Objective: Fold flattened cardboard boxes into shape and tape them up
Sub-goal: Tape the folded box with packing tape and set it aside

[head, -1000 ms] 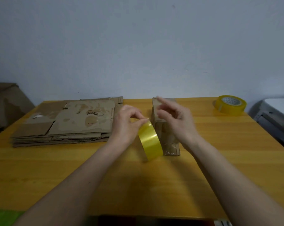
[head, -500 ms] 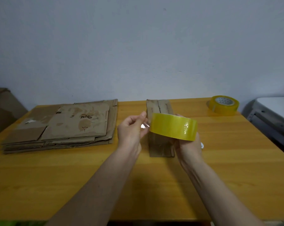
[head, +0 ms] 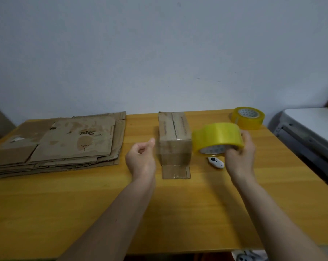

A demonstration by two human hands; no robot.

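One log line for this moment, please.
right hand grips tape roll | left hand pinching, strip unclear | folded box on table | cutter idle

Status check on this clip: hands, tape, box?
Right hand grips tape roll. Left hand loosely curled, empty. Folded box between them. Cutter beneath the roll.

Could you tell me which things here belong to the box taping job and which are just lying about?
In use: yellow tape roll held in right hand; folded box; stack of flattened boxes; small white cutter.
Lying about: second tape roll at the table's far corner; white unit beside it.
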